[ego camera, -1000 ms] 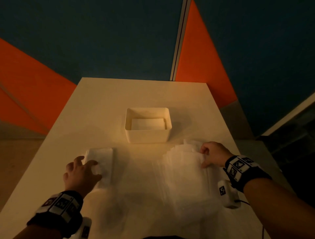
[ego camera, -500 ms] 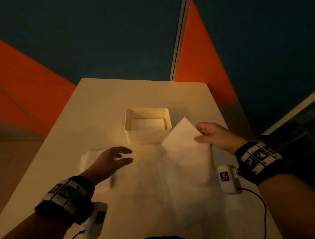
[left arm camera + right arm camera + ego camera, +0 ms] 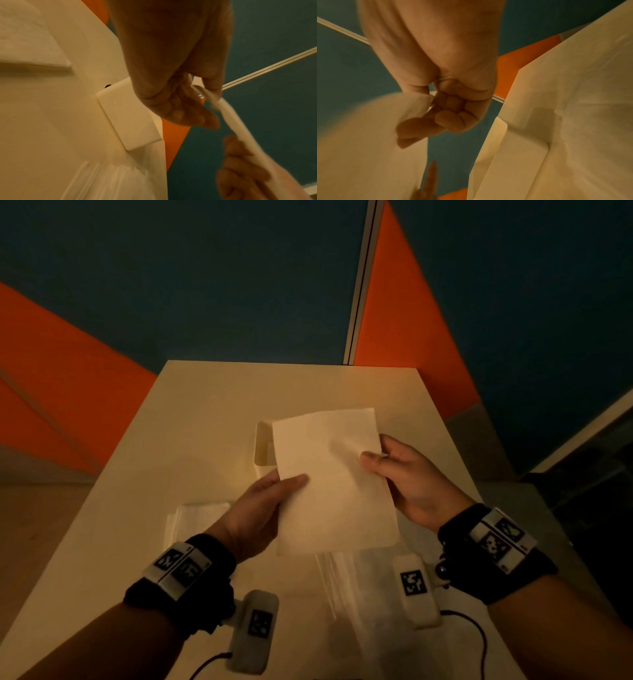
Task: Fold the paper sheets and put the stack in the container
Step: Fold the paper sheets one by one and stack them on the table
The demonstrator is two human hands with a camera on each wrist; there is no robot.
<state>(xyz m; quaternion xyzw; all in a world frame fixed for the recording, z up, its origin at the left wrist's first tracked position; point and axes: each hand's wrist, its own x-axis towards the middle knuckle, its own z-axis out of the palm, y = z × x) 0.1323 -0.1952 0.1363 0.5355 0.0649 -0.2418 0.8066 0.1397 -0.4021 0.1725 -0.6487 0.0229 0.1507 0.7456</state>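
I hold one white paper sheet (image 3: 332, 481) up in the air above the table, in front of the white container (image 3: 262, 446), which it mostly hides. My left hand (image 3: 274, 491) pinches the sheet's left edge, thumb on top. My right hand (image 3: 387, 463) pinches its right edge. The left wrist view shows the sheet (image 3: 228, 115) edge-on between both hands. A stack of folded sheets (image 3: 195, 518) lies on the table at the left. A fanned pile of unfolded sheets (image 3: 346, 587) lies below the raised sheet.
The cream table (image 3: 239, 392) runs away from me, with bare surface behind the container. Blue and orange wall panels (image 3: 411, 313) stand past its far edge. Cables from the wrist cameras trail over the near table edge (image 3: 479, 645).
My right hand lifted one sheet off the unfolded pile. My left hand left the folded stack, moved right and took the sheet's left edge. The sheet now covers most of the container.
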